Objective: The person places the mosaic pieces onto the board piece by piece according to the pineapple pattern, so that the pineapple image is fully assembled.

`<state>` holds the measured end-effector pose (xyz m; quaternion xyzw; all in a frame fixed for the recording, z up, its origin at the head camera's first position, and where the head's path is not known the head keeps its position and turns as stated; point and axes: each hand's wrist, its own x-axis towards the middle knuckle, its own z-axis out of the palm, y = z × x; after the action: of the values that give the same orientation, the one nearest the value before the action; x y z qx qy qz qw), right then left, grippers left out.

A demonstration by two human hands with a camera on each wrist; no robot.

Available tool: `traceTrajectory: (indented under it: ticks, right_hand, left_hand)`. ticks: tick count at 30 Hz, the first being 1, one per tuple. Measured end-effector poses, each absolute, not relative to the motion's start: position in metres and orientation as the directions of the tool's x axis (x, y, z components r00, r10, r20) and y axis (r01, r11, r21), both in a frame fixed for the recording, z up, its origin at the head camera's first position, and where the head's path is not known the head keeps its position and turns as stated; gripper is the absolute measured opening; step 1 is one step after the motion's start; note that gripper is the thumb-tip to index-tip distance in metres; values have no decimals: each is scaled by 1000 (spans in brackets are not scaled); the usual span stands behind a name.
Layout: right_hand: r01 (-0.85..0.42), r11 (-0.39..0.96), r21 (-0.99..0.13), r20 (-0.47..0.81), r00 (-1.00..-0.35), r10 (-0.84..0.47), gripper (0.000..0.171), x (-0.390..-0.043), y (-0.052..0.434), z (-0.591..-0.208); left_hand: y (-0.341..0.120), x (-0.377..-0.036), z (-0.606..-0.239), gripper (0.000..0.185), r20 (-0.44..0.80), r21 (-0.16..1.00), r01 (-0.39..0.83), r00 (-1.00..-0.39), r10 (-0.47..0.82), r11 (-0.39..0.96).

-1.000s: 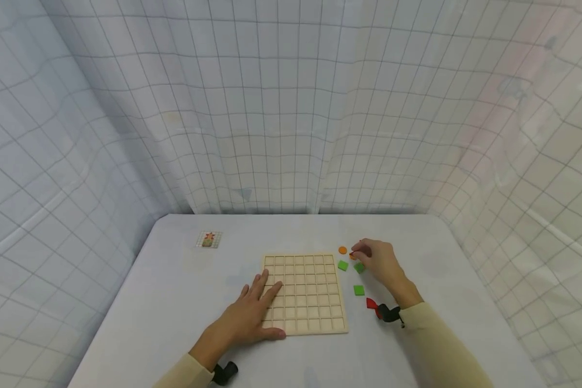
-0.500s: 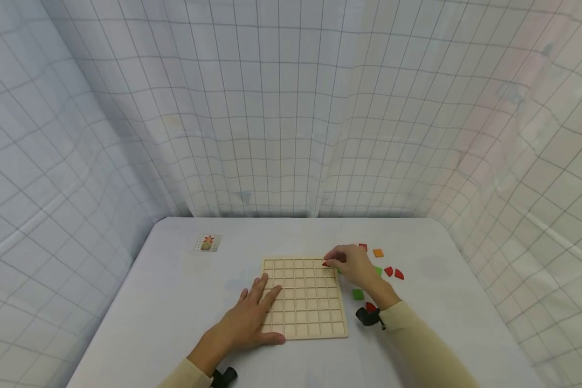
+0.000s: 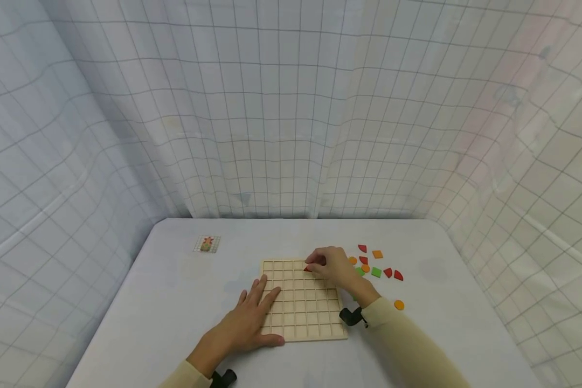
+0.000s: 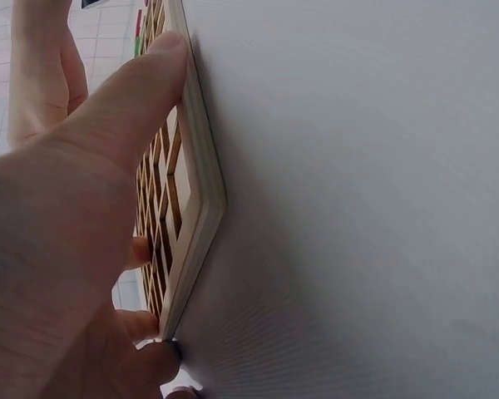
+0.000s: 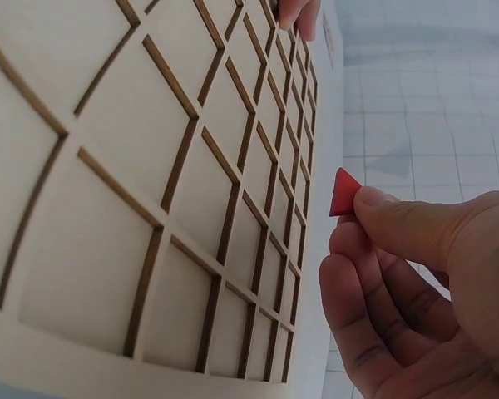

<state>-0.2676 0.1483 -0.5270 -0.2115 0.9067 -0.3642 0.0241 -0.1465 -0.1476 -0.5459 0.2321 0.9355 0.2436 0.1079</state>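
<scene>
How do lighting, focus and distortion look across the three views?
Head view: even soft light, faint shadows, wide-angle bending of the curtain grid. Left wrist view: left hand fills the frame, slightly soft; board edge sharp. Right wrist view: red piece sharp in the right hand; nearest board cells stretched.

soft, even, bright light with faint shadows; head view bows at its edges, wrist views blur up close.
</scene>
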Motion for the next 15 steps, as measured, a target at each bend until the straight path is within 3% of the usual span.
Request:
traceTrajectory:
  ticks: [15]
  right_hand:
    - [-352,665,-659,64,-907,-416,6,-278,124,-540]
  left_hand:
    - [-146,-146,-543,125,-107,506,375,-866,488,777]
